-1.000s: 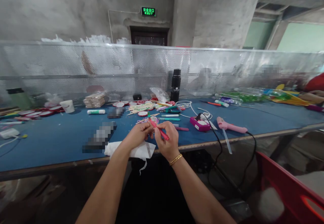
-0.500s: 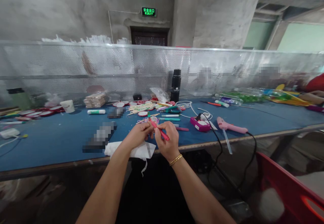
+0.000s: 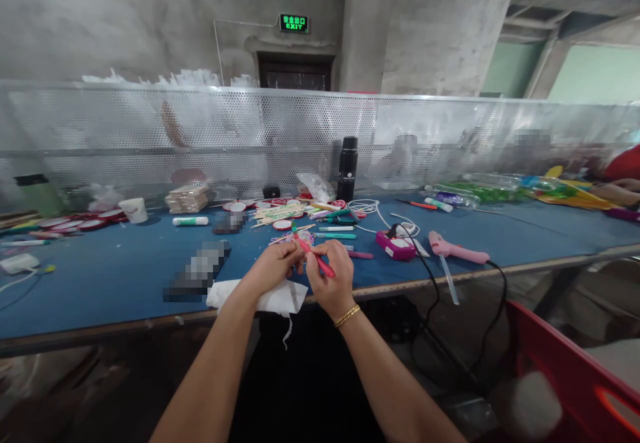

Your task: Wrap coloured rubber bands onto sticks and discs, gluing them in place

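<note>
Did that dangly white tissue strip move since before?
Yes, a little: the tissue strip has its lower end swung further right, judged against the blue table.

A slim red pen (image 3: 325, 267) slants forward-left, held in the right fingers (image 3: 330, 251).

Just left of fingers (image 3: 330, 250): open blue strip of bench (image 3: 246, 251), ending at blurred dark flat object (image 3: 201, 275). Beyond fingers: markers (image 3: 336, 235), wooden sticks (image 3: 274, 213), upright black thermos (image 3: 347, 175) block way. Right of fingers: narrow bare lane along bench edge, hemmed by magenta power socket (image 3: 396, 247), pink glue gun (image 3: 465, 252). Air above fingers open.
</note>
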Motion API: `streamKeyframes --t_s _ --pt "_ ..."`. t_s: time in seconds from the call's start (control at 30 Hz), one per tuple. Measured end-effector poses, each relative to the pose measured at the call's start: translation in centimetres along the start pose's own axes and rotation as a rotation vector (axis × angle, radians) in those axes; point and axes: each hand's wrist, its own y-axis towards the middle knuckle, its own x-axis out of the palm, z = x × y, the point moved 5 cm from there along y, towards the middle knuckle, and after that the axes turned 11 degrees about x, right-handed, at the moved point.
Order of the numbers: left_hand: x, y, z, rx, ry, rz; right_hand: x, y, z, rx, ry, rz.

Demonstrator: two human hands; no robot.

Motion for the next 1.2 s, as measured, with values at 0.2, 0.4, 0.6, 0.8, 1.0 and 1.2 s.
streamKeyframes --t_s 0.2,0.4,0.6,0.8,1.0,1.2 --pt "-0.01 0.04 -0.04 -0.004 -0.008 0.003 -0.18 -0.12 0.13 0.012 0.013 0.021" --pt "0.04 0.08 -0.28 -0.006 -0.018 0.007 0.09 -0.08 0.16 0.0 -0.009 0.001" --pt "0.04 0.0 -0.26 -0.007 -0.015 0.004 -0.1 -0.04 0.16 0.003 0.001 0.024" --pt "-0.02 0.03 -0.2 -0.009 -0.013 0.006 0.11 -0.06 0.21 -0.011 -0.012 0.0" --pt "-0.06 -0.02 0.08 -0.014 -0.004 0.003 -0.12 -0.01 0.1 0.007 -0.011 0.025" --pt "-0.04 0.06 -0.07 -0.007 -0.005 0.0 0.04 -0.03 0.02 -0.01 -0.012 0.009"
